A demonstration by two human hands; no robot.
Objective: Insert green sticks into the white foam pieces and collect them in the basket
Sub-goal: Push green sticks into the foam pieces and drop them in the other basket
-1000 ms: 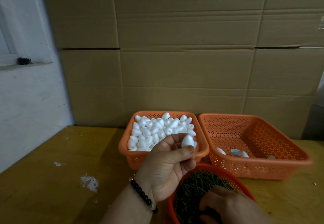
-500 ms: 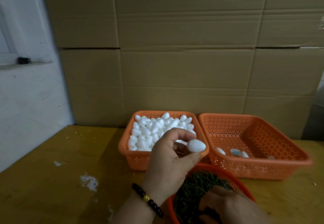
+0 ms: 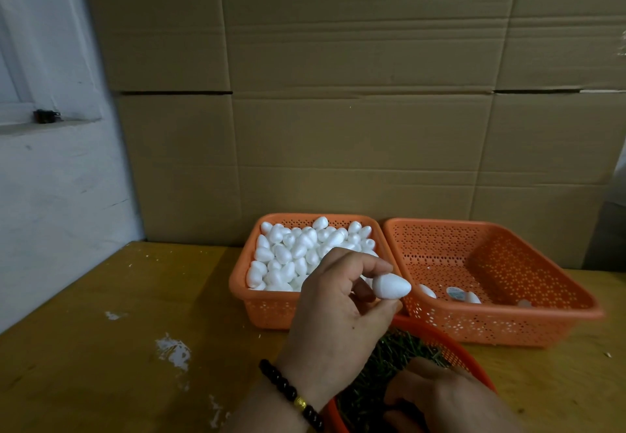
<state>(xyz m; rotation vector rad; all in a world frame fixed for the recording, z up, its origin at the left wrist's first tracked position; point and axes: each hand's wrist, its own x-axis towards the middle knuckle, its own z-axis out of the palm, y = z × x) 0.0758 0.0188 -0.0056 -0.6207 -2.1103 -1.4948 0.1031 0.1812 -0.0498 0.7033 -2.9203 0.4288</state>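
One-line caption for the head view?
Left hand pinches a foam egg; right hand reaches into the bowl of green sticks.

The left hand [image 3: 333, 324] is raised with its back toward the camera, a dark beaded bracelet worn at the wrist. A pinching grip is formed by the curled index finger and thumb at the upper right. The right hand [image 3: 440, 395] is held low, palm down, its fingers curled downward and their tips hidden.

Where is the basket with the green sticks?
The round basket of green sticks sits nearest the person, bottom centre, under both hands, in front of the two rectangular baskets.
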